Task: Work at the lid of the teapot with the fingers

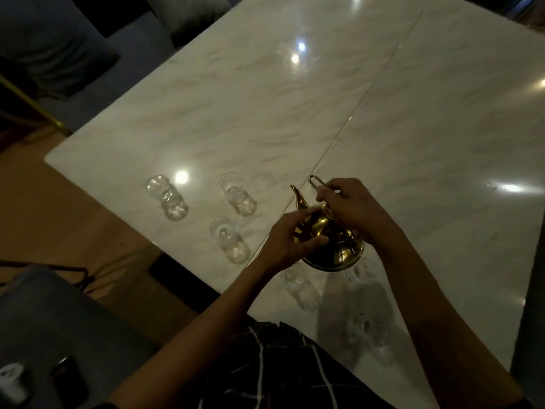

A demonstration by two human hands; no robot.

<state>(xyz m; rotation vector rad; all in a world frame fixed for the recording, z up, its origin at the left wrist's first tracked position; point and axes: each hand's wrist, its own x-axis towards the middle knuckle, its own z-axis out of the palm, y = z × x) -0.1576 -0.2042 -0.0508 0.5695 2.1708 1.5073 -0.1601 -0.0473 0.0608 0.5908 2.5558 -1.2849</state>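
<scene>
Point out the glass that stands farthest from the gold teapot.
The glass at the far left, near the table's left edge; the others stand closer to the teapot.

I'm looking at a home dining room: a glossy marble desk (265,98), grey upholstered chairs (44,45) around it, small tea glasses (236,196) and a brass teapot (327,240).
</scene>
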